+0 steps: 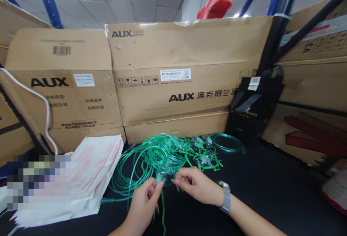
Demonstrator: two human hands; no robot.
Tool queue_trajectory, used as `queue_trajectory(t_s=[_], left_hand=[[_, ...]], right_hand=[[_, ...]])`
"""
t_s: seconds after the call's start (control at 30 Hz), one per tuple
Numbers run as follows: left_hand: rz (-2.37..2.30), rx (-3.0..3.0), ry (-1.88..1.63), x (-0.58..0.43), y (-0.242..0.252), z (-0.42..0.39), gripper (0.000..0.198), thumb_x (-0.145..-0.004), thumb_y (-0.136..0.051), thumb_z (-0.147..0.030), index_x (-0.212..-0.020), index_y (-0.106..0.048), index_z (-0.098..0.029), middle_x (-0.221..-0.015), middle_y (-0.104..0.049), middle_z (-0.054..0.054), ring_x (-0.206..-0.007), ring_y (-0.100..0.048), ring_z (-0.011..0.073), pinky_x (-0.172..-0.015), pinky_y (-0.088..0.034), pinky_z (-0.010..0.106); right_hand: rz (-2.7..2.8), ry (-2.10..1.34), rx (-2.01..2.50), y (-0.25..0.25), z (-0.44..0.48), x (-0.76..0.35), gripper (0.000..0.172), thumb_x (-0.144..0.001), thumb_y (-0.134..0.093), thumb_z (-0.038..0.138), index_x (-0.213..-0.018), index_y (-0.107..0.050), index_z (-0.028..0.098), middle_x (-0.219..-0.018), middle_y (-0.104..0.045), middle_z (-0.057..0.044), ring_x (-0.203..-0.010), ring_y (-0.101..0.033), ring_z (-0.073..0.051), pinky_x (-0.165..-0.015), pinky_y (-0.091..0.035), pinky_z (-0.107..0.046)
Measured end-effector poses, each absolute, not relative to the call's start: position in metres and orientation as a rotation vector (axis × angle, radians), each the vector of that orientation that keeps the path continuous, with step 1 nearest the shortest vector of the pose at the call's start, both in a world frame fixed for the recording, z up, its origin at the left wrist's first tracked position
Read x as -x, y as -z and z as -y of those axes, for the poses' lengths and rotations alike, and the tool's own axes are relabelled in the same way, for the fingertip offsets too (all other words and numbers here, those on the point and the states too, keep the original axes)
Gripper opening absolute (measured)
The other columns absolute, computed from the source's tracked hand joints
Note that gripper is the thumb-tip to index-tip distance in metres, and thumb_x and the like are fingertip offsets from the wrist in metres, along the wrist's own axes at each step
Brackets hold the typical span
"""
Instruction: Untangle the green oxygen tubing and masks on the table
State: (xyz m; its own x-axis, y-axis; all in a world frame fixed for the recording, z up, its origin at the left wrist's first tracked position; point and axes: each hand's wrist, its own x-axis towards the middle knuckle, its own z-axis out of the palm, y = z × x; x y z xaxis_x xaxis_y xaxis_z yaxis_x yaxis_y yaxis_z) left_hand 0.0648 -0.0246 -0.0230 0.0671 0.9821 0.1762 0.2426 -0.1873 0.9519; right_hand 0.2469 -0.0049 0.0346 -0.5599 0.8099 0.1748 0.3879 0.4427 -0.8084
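In the head view, a clear green-tinted oxygen mask (166,171) is between my two hands at the near side of a tangled pile. My left hand (145,201) is closed in a pinch at the mask's left side, by its pale connector. A green elastic strap (163,210) hangs below that hand toward the table's front. My right hand (196,185), with a watch on the wrist, pinches at the mask's right edge; its fingertips partly hide what they grip. Behind lie coils of green tubing (127,167) and more masks (206,159) with green straps.
White printed bags (94,167) are stacked at left on the black table (244,200). Large cardboard boxes (151,55) form a wall behind. A black bag (255,106) stands at the back right. A white cable (48,113) hangs at left.
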Motion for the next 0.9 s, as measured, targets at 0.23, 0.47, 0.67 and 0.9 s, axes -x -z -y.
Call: queue_trajectory(t_s=[0.23, 0.47, 0.67, 0.9], left_hand=[[-1.259, -1.522, -1.192, -0.065, 0.022, 0.024, 0.037, -0.076, -0.049, -0.049, -0.054, -0.037, -0.021, -0.045, -0.028, -0.009, -0.037, -0.036, 0.0087, -0.037, -0.031, 0.019], [-1.237, -1.475, -1.181, -0.067, 0.022, 0.026, 0.036, -0.078, -0.047, -0.048, -0.056, -0.036, -0.022, -0.042, -0.031, -0.01, -0.034, -0.036, 0.0081, -0.035, -0.029, 0.018], [-1.215, -1.487, -1.179, -0.068, 0.02, 0.027, 0.036, -0.079, -0.047, -0.048, -0.057, -0.036, -0.022, -0.041, -0.034, -0.01, -0.033, -0.037, 0.0074, -0.034, -0.03, 0.017], [-1.208, -1.344, -1.238, -0.065, 0.018, 0.021, 0.039, -0.074, -0.049, -0.055, -0.059, -0.037, -0.021, -0.04, -0.036, -0.011, -0.032, -0.037, 0.0063, -0.031, -0.029, 0.015]], right_hand=[[2.02, -1.093, 0.977, -0.035, 0.005, -0.247, 0.035, -0.075, -0.056, 0.045, -0.057, -0.05, 0.016, -0.049, -0.043, 0.005, -0.044, -0.032, -0.006, -0.044, -0.026, -0.02], [1.915, -1.2, 0.952, -0.036, 0.0, -0.252, 0.035, -0.071, -0.061, 0.044, -0.056, -0.05, 0.015, -0.051, -0.049, 0.003, -0.044, -0.033, -0.006, -0.044, -0.026, -0.02], [1.898, -1.295, 0.944, -0.036, -0.003, -0.254, 0.036, -0.071, -0.062, 0.047, -0.058, -0.051, 0.015, -0.047, -0.045, 0.006, -0.041, -0.029, -0.004, -0.041, -0.021, -0.019], [1.932, -1.428, 0.933, -0.04, -0.005, -0.256, 0.037, -0.069, -0.062, 0.048, -0.062, -0.05, 0.015, -0.05, -0.048, 0.005, -0.039, -0.029, -0.003, -0.038, -0.019, -0.018]])
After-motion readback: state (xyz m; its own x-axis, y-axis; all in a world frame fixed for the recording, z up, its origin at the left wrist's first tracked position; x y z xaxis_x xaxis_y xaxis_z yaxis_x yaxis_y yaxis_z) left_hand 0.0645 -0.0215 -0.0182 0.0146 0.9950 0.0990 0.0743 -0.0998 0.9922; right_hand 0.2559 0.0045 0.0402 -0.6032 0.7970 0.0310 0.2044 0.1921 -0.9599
